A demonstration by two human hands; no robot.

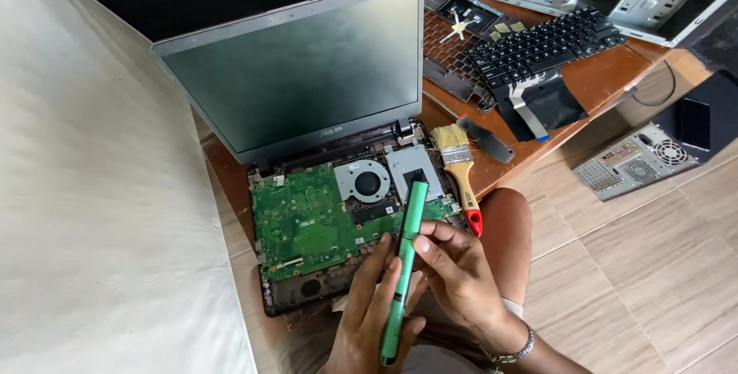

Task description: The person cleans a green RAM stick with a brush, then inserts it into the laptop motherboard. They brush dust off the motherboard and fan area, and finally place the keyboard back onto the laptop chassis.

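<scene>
Two hands share one green tool [405, 266], a slim pen-shaped driver, held over the front edge of the opened laptop [307, 113].

Head view:
- Left hand [369, 320]: fingers curled round the lower barrel, closed on it; the butt end shows below the palm.
- Right hand [461, 274]: thumb and fingertips pinched shut on the middle of the barrel.
- Tool tip: dark end over the grey metal plate just right of the round fan [369, 183]; contact with the plate cannot be told.
- Green circuit board [307, 220] lies bare in the laptop base, left of the fan.
- Paintbrush [460, 170] with a yellow and red handle lies just right of the laptop base; a loose black keyboard [542, 43] sits further right, behind it.

Handling, as a judgement: the tool looks light, stiff and smooth, so mid-barrel gives the surest hold. The board looks fragile; keep the tip off its small parts.
</scene>
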